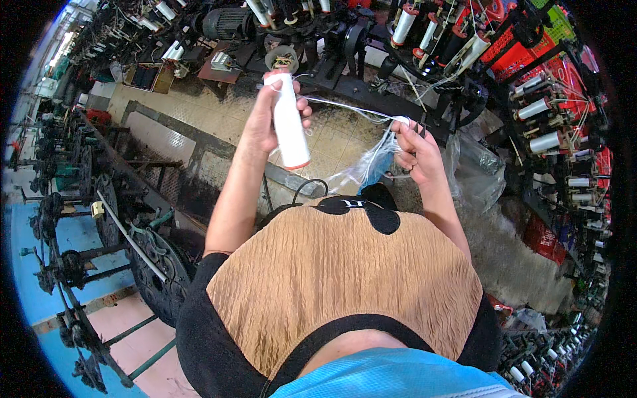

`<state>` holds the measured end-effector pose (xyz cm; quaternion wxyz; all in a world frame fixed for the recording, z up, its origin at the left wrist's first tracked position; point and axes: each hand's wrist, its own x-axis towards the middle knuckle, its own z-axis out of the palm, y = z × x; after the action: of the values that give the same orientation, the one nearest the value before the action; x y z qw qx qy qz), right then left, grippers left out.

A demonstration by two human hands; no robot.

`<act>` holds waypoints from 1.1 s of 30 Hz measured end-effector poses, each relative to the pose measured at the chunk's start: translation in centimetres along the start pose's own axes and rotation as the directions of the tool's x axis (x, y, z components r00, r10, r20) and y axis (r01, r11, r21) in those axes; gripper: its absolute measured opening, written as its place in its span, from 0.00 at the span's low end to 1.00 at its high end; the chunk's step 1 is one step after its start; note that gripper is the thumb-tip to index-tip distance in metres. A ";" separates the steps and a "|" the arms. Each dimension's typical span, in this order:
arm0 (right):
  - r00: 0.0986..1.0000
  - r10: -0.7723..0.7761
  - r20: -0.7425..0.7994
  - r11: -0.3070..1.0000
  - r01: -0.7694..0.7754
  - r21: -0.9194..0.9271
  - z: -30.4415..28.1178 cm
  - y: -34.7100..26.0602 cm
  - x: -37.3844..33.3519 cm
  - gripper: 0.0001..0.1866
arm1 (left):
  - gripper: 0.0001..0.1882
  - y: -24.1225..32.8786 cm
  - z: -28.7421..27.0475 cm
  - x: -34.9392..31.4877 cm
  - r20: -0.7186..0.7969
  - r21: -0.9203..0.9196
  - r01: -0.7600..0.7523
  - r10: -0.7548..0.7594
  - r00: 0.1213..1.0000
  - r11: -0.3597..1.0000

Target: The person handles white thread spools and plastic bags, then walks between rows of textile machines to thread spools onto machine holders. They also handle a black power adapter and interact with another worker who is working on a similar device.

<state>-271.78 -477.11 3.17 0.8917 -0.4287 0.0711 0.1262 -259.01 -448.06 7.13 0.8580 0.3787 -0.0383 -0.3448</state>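
Far left there's a dark, grimy slotted machine disc (158, 275), well apart from both hands, so on to the good stuff: the left hand (265, 119) is wrapped around a thread bobbin (290, 129), thumb on the near side and fingers curling round from behind. The bobbin sits up in front of the chest, a bit tilted, with a reddish flange (297, 165) at the bottom and another at the top. My guess is it's fairly light and stiff enough that a firm squeeze won't hurt the core, but the smooth white winding could be slippery and the outer wraps might slide if you grip hard. I'd hold it round the middle like this, or by the flanges if you want to keep off the thread. From near its upper part, white strands (348, 108) run across to the right hand (417, 147), which is closed in a pinch on them, with a wispy white tangle (361, 169) hanging just beside it. That stuff looks soft, floppy and snag-prone, so I'd pinch it close to the bunch. Can't tell what the small dark bit by those fingers is. Further right there's a crumpled clear plastic bag (478, 176), then racked white bobbins (534, 109) on the machinery.
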 end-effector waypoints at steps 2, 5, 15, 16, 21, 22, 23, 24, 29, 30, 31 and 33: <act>0.993 -0.067 -0.097 0.998 0.066 -0.018 -0.3 0.8 0.1 0.10 | 0.21 -1.8 -0.9 0.2 -0.254 0.263 -0.146 0.214 0.943 0.954; 0.969 -0.097 -0.225 0.994 0.106 0.028 -1.4 2.3 -0.1 0.10 | 0.23 -2.8 -2.1 -0.1 -0.308 0.216 -0.270 0.328 0.893 0.938; 0.822 -0.203 -0.533 0.953 0.291 0.086 -15.8 -1.1 -6.5 0.09 | 0.23 -1.0 -1.3 -2.1 -0.447 -0.154 -0.460 0.354 0.821 0.874; 0.745 -0.270 -0.610 0.929 0.367 0.036 -17.3 -1.8 -7.7 0.07 | 0.25 -0.3 -1.6 -2.1 -0.431 -0.194 -0.550 0.432 0.792 0.812; 0.707 -0.345 -0.617 0.812 0.555 0.182 -25.4 -4.9 -11.7 0.08 | 0.21 2.5 -4.4 -2.9 -0.392 -0.270 -0.659 0.545 0.741 0.702; 0.744 -0.336 -0.577 0.796 0.552 0.248 -27.3 -5.2 -12.6 0.08 | 0.21 2.7 -4.6 -3.0 -0.426 -0.253 -0.704 0.577 0.697 0.664; 0.617 -0.318 -0.720 0.720 0.651 0.240 -29.4 -5.6 -13.5 0.08 | 0.21 3.0 -4.8 -3.3 -0.491 -0.218 -0.755 0.599 0.633 0.619; 0.563 -0.308 -0.767 0.631 0.724 0.278 -31.6 -6.1 -14.4 0.09 | 0.20 3.5 -4.9 -3.6 -0.539 -0.232 -0.779 0.590 0.601 0.582; -0.018 -0.240 -0.971 0.503 0.853 -0.140 -38.3 -6.6 -20.6 0.17 | 0.18 7.1 -5.3 -5.8 -0.600 -0.093 -0.872 0.672 0.434 0.480; -0.132 -0.236 -0.963 0.530 0.813 -0.242 -37.3 -6.4 -20.2 0.18 | 0.18 7.2 -5.2 -5.9 -0.619 -0.061 -0.871 0.666 0.417 0.488; -0.205 -0.253 -0.945 0.577 0.752 -0.318 -35.2 -6.6 -19.7 0.20 | 0.17 6.8 -4.9 -5.8 -0.650 -0.029 -0.861 0.645 0.403 0.508; -0.015 -0.488 -0.873 0.713 0.571 -0.408 -28.1 -6.5 -15.2 0.24 | 0.14 4.7 -3.6 -4.7 -0.499 -0.203 -0.768 0.611 0.614 0.607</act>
<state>-285.03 -505.51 -5.86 0.6445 -0.3730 0.4312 -0.5095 -258.77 -440.62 8.65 0.9712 0.2088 0.0532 0.1019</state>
